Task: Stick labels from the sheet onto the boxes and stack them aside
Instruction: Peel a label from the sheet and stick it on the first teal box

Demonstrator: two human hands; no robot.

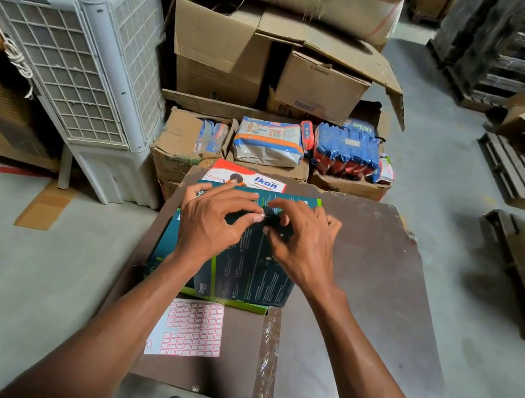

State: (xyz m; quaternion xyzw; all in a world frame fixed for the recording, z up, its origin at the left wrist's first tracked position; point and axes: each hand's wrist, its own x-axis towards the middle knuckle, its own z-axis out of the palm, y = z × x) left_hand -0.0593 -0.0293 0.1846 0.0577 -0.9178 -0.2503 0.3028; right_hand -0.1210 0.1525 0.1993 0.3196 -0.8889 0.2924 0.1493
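A dark teal box [251,277] with a green edge lies flat on the brown board [361,285], on top of another teal box. My left hand [212,221] and my right hand [302,240] both hover over its far half with fingertips pressing down on its top face, thumbs and forefingers close together near the middle. Whether a label lies under the fingertips cannot be told. The label sheet [189,329], white with rows of pink-edged stickers and several gaps, lies on the board just in front of the boxes. A red and white "Ikon" box [247,179] sits at the board's far edge.
A white air cooler [69,55] stands at the left. Brown cartons [220,49] and blue packs [345,150] are piled behind the board. Wooden pallets [522,176] and cardboard lie at the right. Grey floor surrounds the board.
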